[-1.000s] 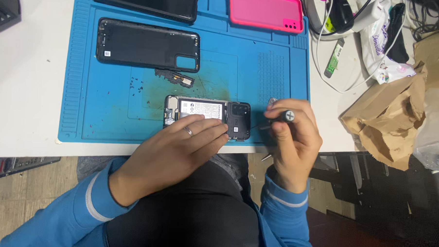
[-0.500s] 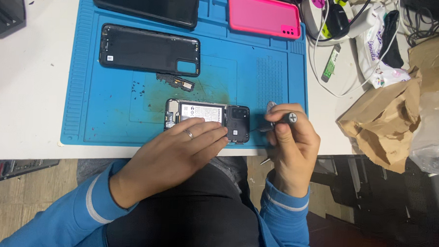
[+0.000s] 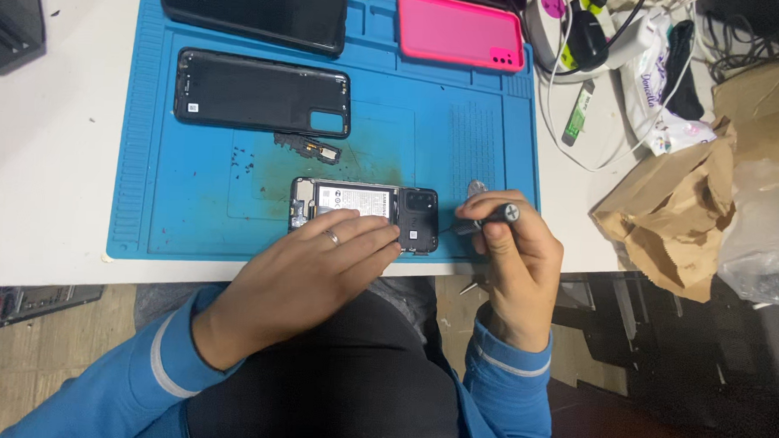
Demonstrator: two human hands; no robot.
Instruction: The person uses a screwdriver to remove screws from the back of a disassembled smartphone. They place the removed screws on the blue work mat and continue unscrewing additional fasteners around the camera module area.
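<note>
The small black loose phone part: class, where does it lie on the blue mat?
The small black loose phone part lies mid-mat, just below the black back cover, above the opened phone.

I count 1 opened phone [image 3: 364, 214], 1 screwdriver [image 3: 486, 218], 2 hands at work: left [image 3: 306, 272], right [image 3: 517, 267]. On the blue mat [image 3: 191, 212], I log 1 black back cover [image 3: 260, 92], 1 dark phone [image 3: 254, 11], 1 pink case [image 3: 461, 30], 1 small loose part [image 3: 306, 147]. Beside it, 1 brown paper bag [image 3: 675, 212].
</note>
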